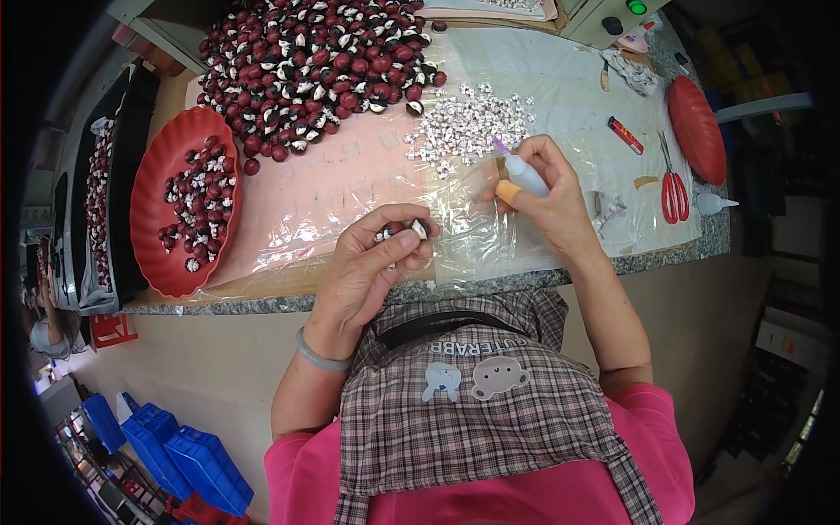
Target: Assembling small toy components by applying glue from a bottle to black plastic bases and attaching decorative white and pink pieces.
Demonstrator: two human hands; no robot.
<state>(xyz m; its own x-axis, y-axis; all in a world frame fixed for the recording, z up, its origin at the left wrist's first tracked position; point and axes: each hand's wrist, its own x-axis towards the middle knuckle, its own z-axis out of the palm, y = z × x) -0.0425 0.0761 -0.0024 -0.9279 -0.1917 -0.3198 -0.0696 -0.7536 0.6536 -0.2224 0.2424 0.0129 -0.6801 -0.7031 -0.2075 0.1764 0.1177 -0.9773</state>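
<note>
Right grip [558, 199] curls around a smooth, purple-tipped, translucent bottle [527, 177].

At the back of the desk [499, 284], a heap of balls [332, 66] lies just left of a spread of small bits [472, 122]. The left end carries a dish [147, 214] with more balls [208, 203] in it. Over on the right, I see scissors [675, 197] beside a bottle [710, 204], with another dish [697, 131] behind the bottle.

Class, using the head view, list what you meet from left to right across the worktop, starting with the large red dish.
Red scalloped dish → left hand → right hand → small red stick-shaped object → red-handled scissors → white bottle.
</note>
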